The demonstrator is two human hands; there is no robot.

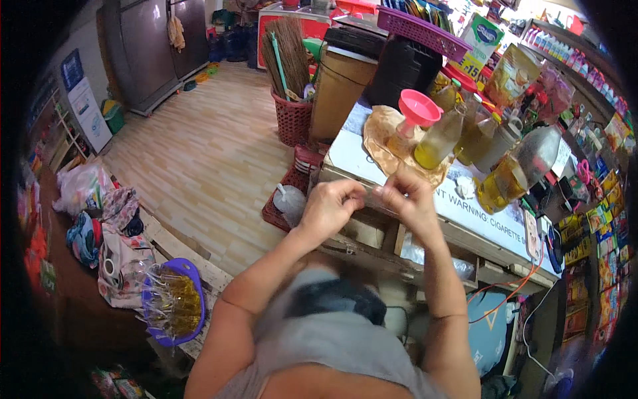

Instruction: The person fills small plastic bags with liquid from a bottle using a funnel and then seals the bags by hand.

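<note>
My left hand (332,207) and my right hand (408,199) are raised close together at the table's near edge. Fingers and thumb are pinched on both, and whatever they grip is too small or clear to make out. Just beyond them a pink funnel (419,108) stands over a small clear container (402,143) on stained brown paper (380,131). Beside it is a bottle of yellow oil (436,141). To the right stand more oil bottles (483,141) and a large tilted jug (500,187) of yellow liquid.
A purple basin (199,282) of tied oil bags sits on a bench at left. Below my hands is an open wooden drawer (365,234). A phone (531,234) and orange cables lie at the table's right. A red wastebasket (292,120) holds brooms (287,56).
</note>
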